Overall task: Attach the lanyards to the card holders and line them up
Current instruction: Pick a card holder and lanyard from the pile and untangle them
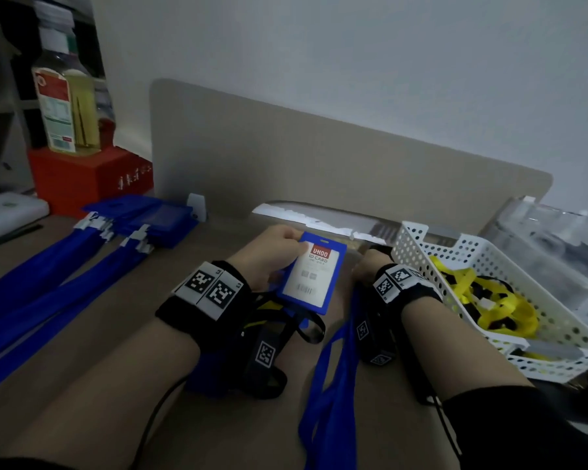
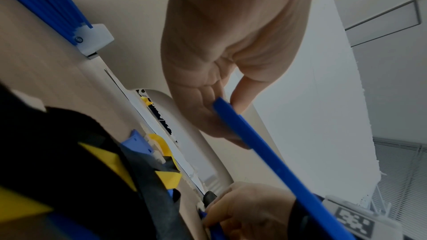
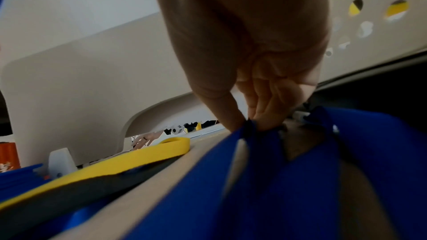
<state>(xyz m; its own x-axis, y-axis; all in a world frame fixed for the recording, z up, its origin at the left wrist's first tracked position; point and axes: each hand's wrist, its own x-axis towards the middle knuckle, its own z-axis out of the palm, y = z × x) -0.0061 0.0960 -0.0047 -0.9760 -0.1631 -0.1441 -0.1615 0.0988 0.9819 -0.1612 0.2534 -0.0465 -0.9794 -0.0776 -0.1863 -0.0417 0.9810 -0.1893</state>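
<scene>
My left hand [image 1: 279,252] pinches a blue card holder [image 1: 311,274] with a white ID card insert near its top left corner, tilted above the desk; its blue edge [image 2: 265,152] shows in the left wrist view between thumb and fingers. My right hand [image 1: 370,262] pinches the black end of a blue lanyard [image 1: 333,385] just right of the holder, with the strap [image 3: 277,180] trailing toward me. At the left, finished blue card holders [image 1: 157,215] with blue lanyards [image 1: 48,283] lie side by side.
A white perforated basket [image 1: 557,334] with yellow-and-black lanyards [image 1: 482,300] stands at the right. A beige divider panel [image 1: 319,171] closes the back of the desk. A red box [image 1: 89,178] with a bottle [image 1: 65,96] on it stands far left. A yellow-and-black lanyard [image 3: 115,163] lies under my left wrist.
</scene>
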